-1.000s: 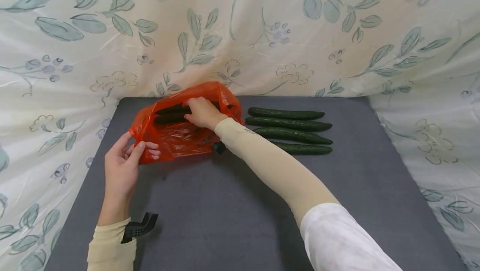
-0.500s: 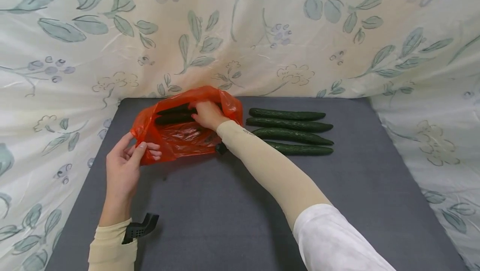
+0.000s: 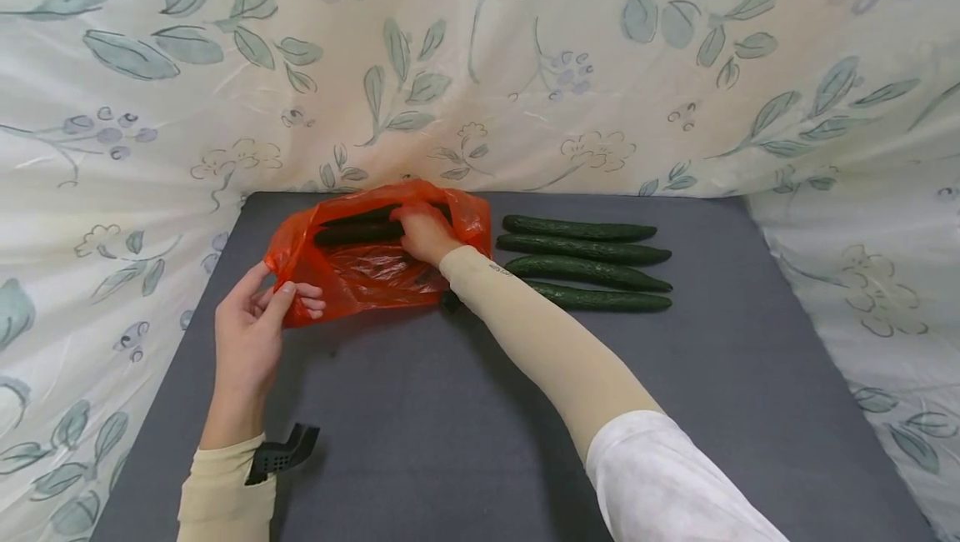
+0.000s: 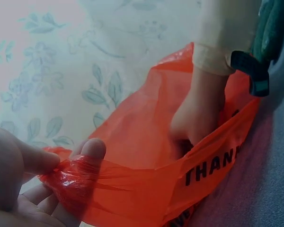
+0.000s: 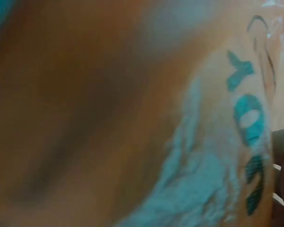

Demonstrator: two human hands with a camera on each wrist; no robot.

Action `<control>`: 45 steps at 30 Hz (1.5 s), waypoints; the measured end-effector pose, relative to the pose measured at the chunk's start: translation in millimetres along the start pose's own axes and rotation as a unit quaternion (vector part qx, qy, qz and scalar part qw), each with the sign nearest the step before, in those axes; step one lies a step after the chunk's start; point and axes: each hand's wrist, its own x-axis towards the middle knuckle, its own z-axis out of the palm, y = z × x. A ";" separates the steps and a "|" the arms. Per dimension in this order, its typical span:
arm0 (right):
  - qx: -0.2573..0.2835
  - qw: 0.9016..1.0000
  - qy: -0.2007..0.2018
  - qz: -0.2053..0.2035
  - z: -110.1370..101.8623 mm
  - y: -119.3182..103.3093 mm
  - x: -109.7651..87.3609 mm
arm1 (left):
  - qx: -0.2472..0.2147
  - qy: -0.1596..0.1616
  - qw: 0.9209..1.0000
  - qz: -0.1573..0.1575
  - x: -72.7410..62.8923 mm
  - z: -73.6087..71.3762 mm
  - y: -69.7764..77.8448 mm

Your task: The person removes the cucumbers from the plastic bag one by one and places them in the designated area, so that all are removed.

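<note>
A red plastic bag lies on its side at the back left, its mouth facing me. My left hand pinches the bag's left edge between thumb and fingers; the left wrist view shows the bunched film. At least two dark green cucumbers lie inside the bag, side by side. My right hand reaches into the mouth, overlapping the cucumbers' right part, its fingertips hidden. In the left wrist view the right hand points down into the bag. The right wrist view is blurred, with the lettered bag film close by.
Several more cucumbers lie in a row right of the bag, the nearest partly behind my right forearm. Everything rests on a dark grey table. A floral cloth hangs behind and along both sides.
My right hand has slid rightward along the cucumbers inside the bag, while they stay almost in place. The bag's upper edge has sunk a little. My left hand keeps its pinch.
</note>
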 end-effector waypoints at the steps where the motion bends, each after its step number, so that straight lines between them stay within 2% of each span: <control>1: -0.006 1.000 0.000 0.001 0.3 0.1 -0.7 | 0.003 0.000 1.000 -0.001 0.0 0.0 0.2; 11: -0.080 0.996 0.035 -0.013 5.1 1.7 -3.1 | 0.015 -0.005 1.000 -0.012 -1.0 0.6 0.8; 18: -0.107 0.994 0.034 -0.014 3.2 -1.6 -5.3 | 0.015 -0.005 1.000 -0.014 -0.8 1.7 1.7; 30: -0.096 0.993 0.064 -0.030 -17.4 -13.9 -5.7 | 0.005 0.009 1.000 -0.006 2.4 0.6 3.9; 38: -0.089 0.992 0.078 -0.049 -37.3 -21.8 -17.7 | 0.004 0.015 1.000 -0.003 4.3 -2.3 4.3; 45: -0.078 0.992 0.070 -0.069 -46.0 -31.4 -26.6 | 0.006 0.011 1.000 -0.001 4.9 -2.7 5.1</control>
